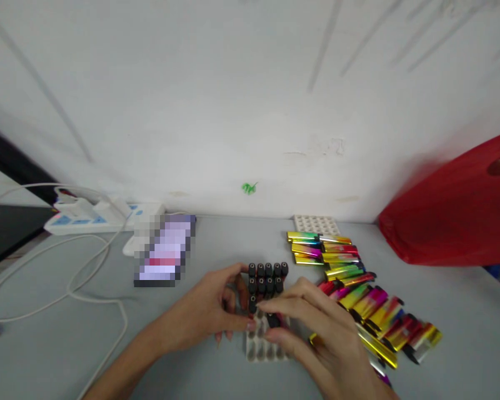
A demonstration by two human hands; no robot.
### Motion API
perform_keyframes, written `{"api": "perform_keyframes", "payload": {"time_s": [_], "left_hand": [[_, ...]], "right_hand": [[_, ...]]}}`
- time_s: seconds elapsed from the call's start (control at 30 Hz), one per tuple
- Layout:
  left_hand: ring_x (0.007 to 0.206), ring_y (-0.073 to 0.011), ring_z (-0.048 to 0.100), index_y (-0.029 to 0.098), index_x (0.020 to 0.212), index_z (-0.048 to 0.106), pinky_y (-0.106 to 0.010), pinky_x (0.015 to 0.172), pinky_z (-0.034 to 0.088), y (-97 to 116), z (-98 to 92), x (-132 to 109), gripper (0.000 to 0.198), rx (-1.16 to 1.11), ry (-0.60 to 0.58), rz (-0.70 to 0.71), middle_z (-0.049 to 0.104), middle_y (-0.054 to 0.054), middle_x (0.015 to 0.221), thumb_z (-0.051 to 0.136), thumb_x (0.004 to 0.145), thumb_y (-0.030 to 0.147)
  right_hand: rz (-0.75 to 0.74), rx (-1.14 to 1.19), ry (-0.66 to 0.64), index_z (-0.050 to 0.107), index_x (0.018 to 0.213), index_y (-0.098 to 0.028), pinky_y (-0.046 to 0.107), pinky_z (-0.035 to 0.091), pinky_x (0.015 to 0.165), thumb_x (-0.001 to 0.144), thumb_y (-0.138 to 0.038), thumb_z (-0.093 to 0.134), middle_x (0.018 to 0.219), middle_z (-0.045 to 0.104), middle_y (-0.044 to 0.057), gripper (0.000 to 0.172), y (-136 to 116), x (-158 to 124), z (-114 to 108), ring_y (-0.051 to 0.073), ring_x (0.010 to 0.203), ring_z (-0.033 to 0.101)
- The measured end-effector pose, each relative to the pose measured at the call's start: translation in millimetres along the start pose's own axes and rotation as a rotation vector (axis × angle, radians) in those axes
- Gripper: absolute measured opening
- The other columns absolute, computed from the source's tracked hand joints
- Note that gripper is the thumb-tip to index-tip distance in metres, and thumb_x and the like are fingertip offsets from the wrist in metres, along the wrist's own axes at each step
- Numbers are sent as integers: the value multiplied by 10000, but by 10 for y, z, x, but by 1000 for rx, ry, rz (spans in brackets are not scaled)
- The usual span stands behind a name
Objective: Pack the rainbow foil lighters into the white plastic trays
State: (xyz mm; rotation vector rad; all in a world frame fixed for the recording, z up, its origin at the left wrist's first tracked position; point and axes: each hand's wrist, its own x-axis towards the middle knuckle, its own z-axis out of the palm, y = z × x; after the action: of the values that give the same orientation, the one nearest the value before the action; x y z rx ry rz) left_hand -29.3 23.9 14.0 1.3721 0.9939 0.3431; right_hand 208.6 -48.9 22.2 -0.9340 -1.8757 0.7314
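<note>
A white tray [268, 352] with rows of round wells sits at the front middle of the table. Several black-ended pieces [269, 270], each with a small hole on top, stand upright in its far rows. My left hand [216, 303] is closed about the tray's left side, thumb at the edge and index finger by the far left piece. Over the tray's right side, my right hand [316, 328] pinches a black-ended piece [274, 320]; its lower part is hidden. Right of the tray lie many shiny multicoloured tubes [369, 303] with dark ends.
A second white tray with holes [316, 224] lies against the wall. A red bag [454, 222] stands at the right. On the left are a phone [166, 250], a white power strip [83, 222] and a looping white cable [120, 311].
</note>
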Motion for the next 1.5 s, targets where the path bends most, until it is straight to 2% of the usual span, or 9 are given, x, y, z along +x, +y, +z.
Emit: {"api": "perform_keyframes", "payload": {"time_s": [0.2, 0.5, 0.73, 1.03, 1.27, 1.4, 1.5], "left_hand": [[521, -107, 617, 210, 1314, 627, -178, 441, 514, -18, -2, 8, 646, 9, -4, 14, 677, 86, 726, 973, 780, 325], [531, -109, 618, 212, 1310, 628, -172, 432, 504, -38, -6, -5, 655, 28, 2, 4, 665, 93, 719, 978, 768, 322], [528, -105, 620, 209, 1326, 621, -178, 441, 512, -5, -2, -7, 661, 20, -9, 10, 694, 76, 762, 972, 785, 355], [586, -105, 635, 204, 1321, 622, -181, 448, 535, -6, -8, 1, 659, 20, -4, 14, 762, 13, 957, 965, 768, 305], [565, -111, 630, 192, 1344, 620, -194, 447, 526, 15, -5, -4, 701, 40, -2, -7, 746, 22, 894, 974, 765, 370], [577, -113, 630, 195, 1319, 621, -198, 446, 533, 3, -4, 0, 733, 39, 4, 0, 741, 14, 919, 998, 743, 445], [565, -110, 628, 201, 1316, 616, -188, 447, 531, -27, -8, 5, 707, 44, 1, 1, 725, 35, 863, 995, 758, 413]], "right_hand": [[-172, -198, 55, 736, 1224, -220, 348, 578, 930, 1003, -218, 825, 1102, 804, 27, 239, -1, 31, -20, 177, 986, 747], [-189, -245, 59, 715, 1238, -236, 370, 526, 1038, 1035, -256, 798, 1101, 841, 8, 220, 18, 11, -5, 172, 997, 786], [-201, -265, 63, 719, 1218, -223, 357, 526, 1022, 1007, -219, 827, 1105, 839, 4, 237, 10, 16, -7, 168, 994, 785], [-167, -250, 55, 677, 1344, -226, 364, 533, 1016, 1047, -173, 764, 1162, 793, 34, 314, 56, -18, -37, 182, 1069, 719], [-188, -290, 42, 665, 1378, -217, 381, 568, 999, 1042, -112, 742, 1200, 795, 62, 360, 79, -26, -46, 202, 1089, 731], [-211, -294, 47, 687, 1321, -210, 372, 599, 929, 1043, -117, 738, 1179, 814, 70, 298, 60, -6, -49, 208, 1045, 756], [-224, -283, 41, 689, 1313, -205, 360, 605, 935, 1040, -141, 755, 1172, 818, 68, 288, 50, 5, -52, 200, 1039, 759]]}}
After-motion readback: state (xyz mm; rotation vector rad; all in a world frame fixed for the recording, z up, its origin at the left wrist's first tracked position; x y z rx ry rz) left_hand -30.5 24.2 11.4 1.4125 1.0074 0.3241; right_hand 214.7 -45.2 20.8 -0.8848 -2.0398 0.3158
